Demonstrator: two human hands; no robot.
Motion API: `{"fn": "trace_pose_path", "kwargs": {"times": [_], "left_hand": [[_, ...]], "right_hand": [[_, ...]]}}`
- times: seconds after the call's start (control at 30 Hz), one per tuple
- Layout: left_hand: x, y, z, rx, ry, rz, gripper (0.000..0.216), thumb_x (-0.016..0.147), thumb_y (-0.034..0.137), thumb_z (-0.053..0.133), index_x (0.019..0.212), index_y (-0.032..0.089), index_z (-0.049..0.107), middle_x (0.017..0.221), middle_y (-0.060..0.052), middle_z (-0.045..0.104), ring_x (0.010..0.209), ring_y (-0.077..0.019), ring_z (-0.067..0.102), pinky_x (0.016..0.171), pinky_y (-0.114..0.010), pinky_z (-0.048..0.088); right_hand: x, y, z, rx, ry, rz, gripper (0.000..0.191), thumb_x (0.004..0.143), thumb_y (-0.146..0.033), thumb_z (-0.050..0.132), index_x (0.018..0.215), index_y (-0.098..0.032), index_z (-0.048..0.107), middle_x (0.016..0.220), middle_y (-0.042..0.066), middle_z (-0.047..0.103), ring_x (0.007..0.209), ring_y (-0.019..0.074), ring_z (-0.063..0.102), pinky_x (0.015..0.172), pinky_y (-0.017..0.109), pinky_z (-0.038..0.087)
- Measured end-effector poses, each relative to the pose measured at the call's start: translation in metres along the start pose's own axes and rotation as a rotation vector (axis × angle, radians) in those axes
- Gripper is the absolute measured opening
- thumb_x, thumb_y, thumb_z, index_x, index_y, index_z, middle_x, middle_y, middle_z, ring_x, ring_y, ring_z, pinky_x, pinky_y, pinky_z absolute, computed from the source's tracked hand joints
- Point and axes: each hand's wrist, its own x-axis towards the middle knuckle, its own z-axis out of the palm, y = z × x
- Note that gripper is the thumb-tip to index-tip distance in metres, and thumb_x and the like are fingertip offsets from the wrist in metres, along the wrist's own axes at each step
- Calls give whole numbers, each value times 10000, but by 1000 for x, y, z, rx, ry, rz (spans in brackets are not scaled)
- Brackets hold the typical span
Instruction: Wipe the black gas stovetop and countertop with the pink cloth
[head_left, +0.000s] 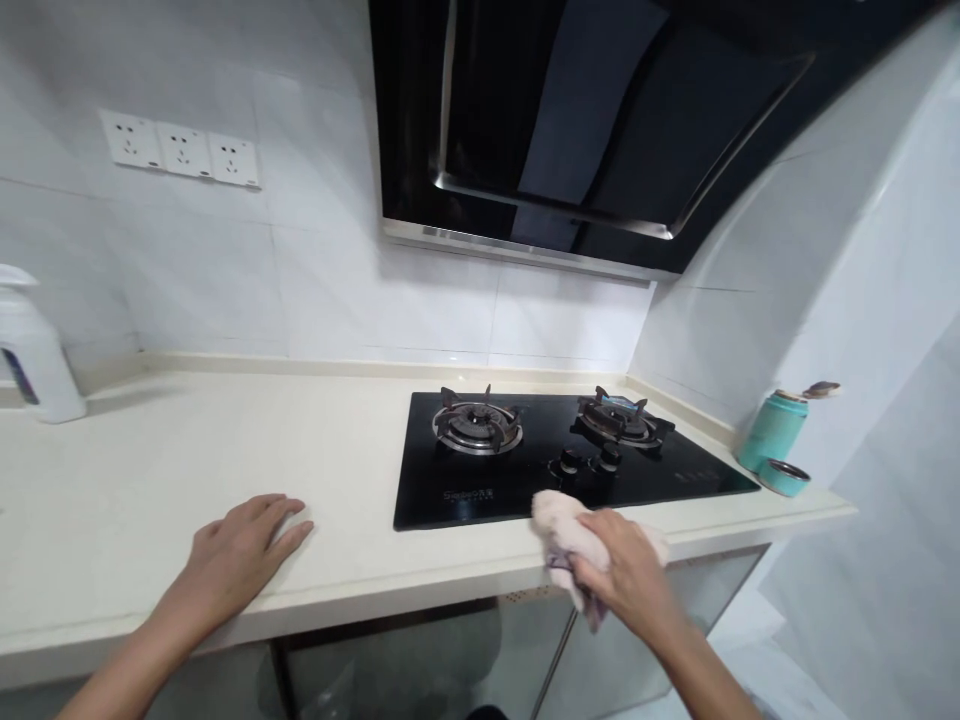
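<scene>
My right hand (626,570) grips a pale pink cloth (562,520) at the front edge of the black gas stove (442,480). Part of the cloth lies over the stove's front rim, and a darker patterned corner hangs down past the counter edge. My left hand (240,545) rests flat on the cream countertop (315,430), left of the stove, fingers stretched out and holding nothing. Two burners, a left one (478,425) and a right one (622,418), sit behind the two control knobs (589,460).
At the stove's right stands a teal canister (774,432) with a spoon-like handle sticking out, beside a small teal lid (784,478). A white spray bottle (37,350) is at the far left. The black range hood (555,110) hangs low above the stove. Wall sockets (180,150) are at upper left.
</scene>
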Motion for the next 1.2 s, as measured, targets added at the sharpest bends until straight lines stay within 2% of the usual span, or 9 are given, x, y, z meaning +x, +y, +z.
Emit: {"fn": "trace_pose_path", "kwargs": {"times": [0.2, 0.33, 0.4, 0.5, 0.6, 0.8, 1.0, 1.1, 1.2], "left_hand": [[-5, 7, 1, -19, 42, 17, 581, 940, 554, 320, 1258, 223, 676, 1411, -147, 634, 1341, -369, 547, 1073, -569, 403], [-9, 13, -6, -8, 25, 17, 571, 937, 529, 327, 1247, 200, 677, 1399, -172, 632, 1323, -362, 552, 1066, -551, 397], [-10, 15, -9, 4, 24, 15, 559, 933, 511, 337, 1252, 199, 675, 1395, -172, 634, 1300, -352, 566, 1058, -536, 400], [-11, 16, -11, 16, 28, 22, 549, 936, 489, 338, 1265, 204, 673, 1392, -171, 637, 1274, -330, 584, 1041, -513, 410], [-10, 14, -9, 21, 38, 30, 545, 939, 477, 332, 1267, 207, 672, 1387, -169, 645, 1275, -322, 586, 1032, -506, 414], [-6, 9, -2, 44, 6, 14, 605, 953, 530, 282, 1308, 205, 647, 1458, -173, 593, 1364, -352, 526, 1070, -544, 387], [1, 0, 8, 94, 3, 3, 630, 961, 553, 238, 1335, 228, 626, 1476, -160, 585, 1369, -325, 528, 1067, -531, 392], [3, -4, 9, 110, -6, 1, 633, 956, 560, 229, 1343, 241, 615, 1477, -139, 586, 1370, -306, 530, 1056, -519, 408], [6, -8, 9, 117, -18, 8, 630, 957, 566, 217, 1349, 267, 609, 1486, -110, 585, 1386, -291, 519, 1052, -515, 422]], "right_hand": [[-7, 28, -64, -30, 28, 537, 546, 889, -727, 469, 1146, -285, 662, 938, 52, 757, 889, 300, 691, 770, 391, 485], [40, -7, -61, -113, 274, 304, 587, 888, -699, 475, 1144, -210, 676, 1213, 145, 694, 1127, 329, 615, 933, 434, 455], [76, -28, -41, -251, 271, 232, 547, 908, -633, 498, 1114, -169, 703, 1354, 200, 610, 1234, 364, 539, 988, 463, 414], [120, -52, 0, -326, 2, 220, 493, 969, -494, 502, 1259, -129, 665, 1315, 212, 621, 1198, 341, 547, 974, 432, 396], [137, -60, 34, -279, -224, 252, 631, 983, -562, 493, 1466, -157, 525, 1316, 193, 631, 1195, 346, 549, 976, 434, 377], [110, -72, 33, -139, -284, 204, 549, 940, -562, 576, 1402, -266, 596, 1292, 142, 632, 1172, 335, 539, 953, 428, 370], [47, -171, 47, 207, -288, -251, 534, 790, -504, 798, 1272, -336, 640, 1307, 28, 613, 1152, 256, 514, 991, 400, 386], [30, -218, 67, 159, -228, -477, 569, 826, -552, 763, 1315, -325, 581, 1411, 55, 541, 1194, 268, 489, 1013, 438, 399], [29, -231, 80, 36, -132, -593, 571, 870, -599, 713, 1328, -298, 550, 1462, 95, 495, 1188, 274, 491, 994, 446, 415]]}}
